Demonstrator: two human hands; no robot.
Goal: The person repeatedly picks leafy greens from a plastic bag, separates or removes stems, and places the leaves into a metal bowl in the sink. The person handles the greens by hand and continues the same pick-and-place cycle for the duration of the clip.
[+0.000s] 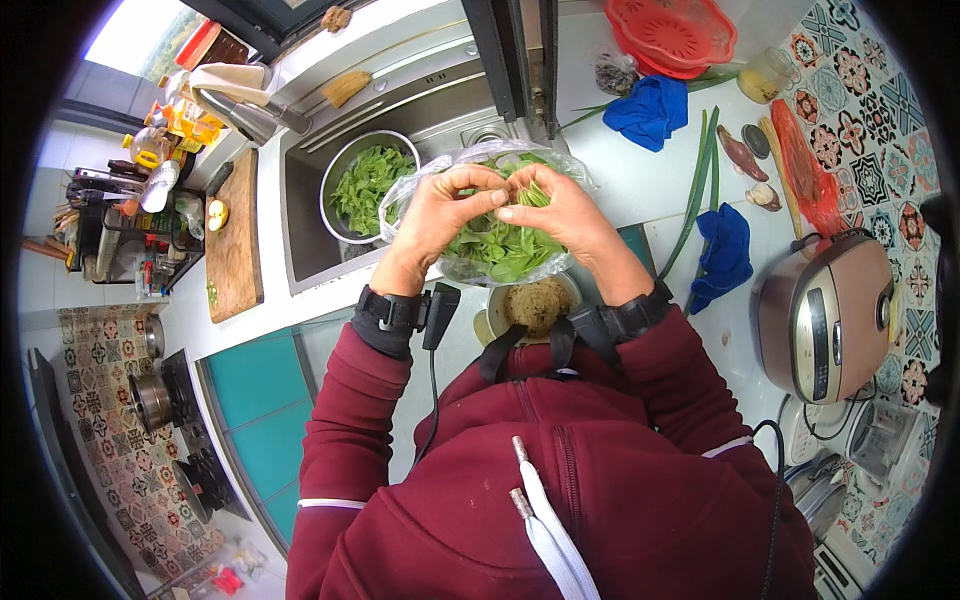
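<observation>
Both of my hands meet over a clear plastic bag (580, 178) of leafy greens (510, 250) at the sink's front edge. My left hand (440, 218) is closed, its thumb and fingertips pinching at the greens' stems. Close beside it, my right hand (575, 222) grips a small bunch of green stems (532, 196) between thumb and fingers. The fingertips of the two hands nearly touch, and what lies right between them is partly hidden. To the left, a round metal pot (328, 205) holding picked leaves (372, 185) sits in the sink.
A steel sink (300, 235) surrounds the pot. At left lies a wooden cutting board (235, 250) with a cut fruit (217, 214). Below the bag is a bin (535, 305). Right counter: blue cloths (722, 258), long green scallions (700, 190), red baskets (670, 35), a rice cooker (830, 315).
</observation>
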